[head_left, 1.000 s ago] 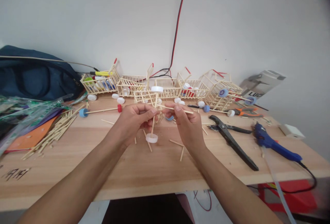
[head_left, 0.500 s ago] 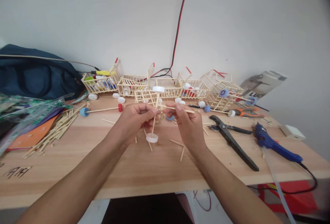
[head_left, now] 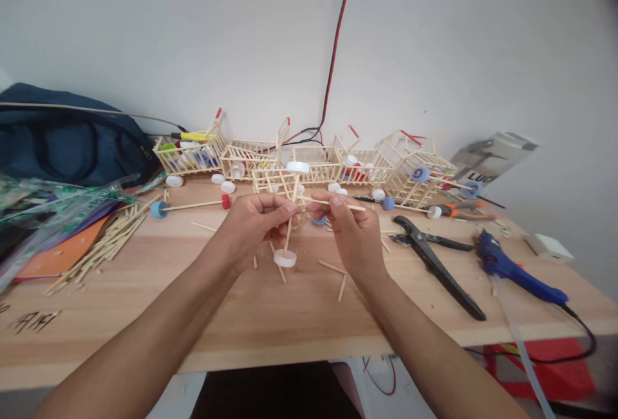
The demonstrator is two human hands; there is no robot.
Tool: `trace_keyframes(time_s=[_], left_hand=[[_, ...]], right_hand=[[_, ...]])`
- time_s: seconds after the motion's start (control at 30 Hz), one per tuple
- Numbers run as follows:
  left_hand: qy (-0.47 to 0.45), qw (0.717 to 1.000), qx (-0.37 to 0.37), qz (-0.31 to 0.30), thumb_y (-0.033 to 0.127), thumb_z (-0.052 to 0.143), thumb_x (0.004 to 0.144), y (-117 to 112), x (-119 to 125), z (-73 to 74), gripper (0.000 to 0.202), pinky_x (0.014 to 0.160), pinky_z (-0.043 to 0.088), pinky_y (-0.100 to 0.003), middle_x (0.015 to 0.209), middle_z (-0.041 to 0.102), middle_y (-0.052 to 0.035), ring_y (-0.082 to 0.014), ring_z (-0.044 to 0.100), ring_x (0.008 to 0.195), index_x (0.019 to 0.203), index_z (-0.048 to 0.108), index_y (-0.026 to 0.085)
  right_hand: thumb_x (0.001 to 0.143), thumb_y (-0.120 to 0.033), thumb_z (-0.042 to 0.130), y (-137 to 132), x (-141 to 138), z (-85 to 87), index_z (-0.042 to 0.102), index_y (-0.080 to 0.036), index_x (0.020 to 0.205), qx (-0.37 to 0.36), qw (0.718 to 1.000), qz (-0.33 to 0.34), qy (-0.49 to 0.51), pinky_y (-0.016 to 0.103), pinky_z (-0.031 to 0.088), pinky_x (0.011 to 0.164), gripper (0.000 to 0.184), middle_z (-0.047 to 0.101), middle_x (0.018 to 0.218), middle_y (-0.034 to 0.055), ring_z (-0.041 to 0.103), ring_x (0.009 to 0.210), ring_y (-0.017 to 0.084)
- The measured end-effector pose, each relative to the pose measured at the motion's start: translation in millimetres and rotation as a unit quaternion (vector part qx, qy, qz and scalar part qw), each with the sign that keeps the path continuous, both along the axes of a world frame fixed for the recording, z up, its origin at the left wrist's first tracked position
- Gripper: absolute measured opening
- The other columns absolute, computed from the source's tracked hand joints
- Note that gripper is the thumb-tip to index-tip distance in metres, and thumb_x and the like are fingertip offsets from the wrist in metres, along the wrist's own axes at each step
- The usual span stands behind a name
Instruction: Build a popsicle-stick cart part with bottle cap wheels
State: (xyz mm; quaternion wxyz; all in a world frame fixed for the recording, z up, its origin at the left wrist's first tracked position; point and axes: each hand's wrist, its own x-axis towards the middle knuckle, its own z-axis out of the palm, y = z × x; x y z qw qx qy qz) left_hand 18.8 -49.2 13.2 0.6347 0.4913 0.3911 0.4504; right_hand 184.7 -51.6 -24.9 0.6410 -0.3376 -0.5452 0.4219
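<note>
My left hand is closed, pinching a wooden stick axle that has a white bottle cap at each end. The lower cap faces me; the upper cap is farther off. In my right hand, thumb and fingers grip a short wooden stick, held roughly level. The far end of this stick meets the axle just above my left fingertips. Behind my hands, a small stick frame is partly hidden.
Several miniature stick carts line the wall. Cutters, a blue glue gun and orange-handled pliers lie to the right. Loose sticks and plastic bags are at left. A capped axle lies beyond my left hand.
Almost nothing differs. Both hands keep the same grips, with the short stick still against the axle; the whole view has shifted very slightly.
</note>
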Motion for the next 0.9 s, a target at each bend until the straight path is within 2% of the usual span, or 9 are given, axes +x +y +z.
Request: trace_keyframes(time_s=[0.9], left_hand=[[0.009,1.0,-0.002,0.008,0.034,0.078,0.063,-0.7,0.1,-0.3,0.027,0.046,0.041,-0.019,0.052,0.055,0.0022,-0.0065,0.047,0.045,0.061,0.061,0.013]], right_hand=[[0.09,-0.038,0.055,0.4,0.4,0.7,0.074,-0.025,0.096,-0.001,1.0,-0.006,-0.015,0.032,0.051,0.073,0.024,0.074,0.081,0.0031,0.066,0.074,0.016]])
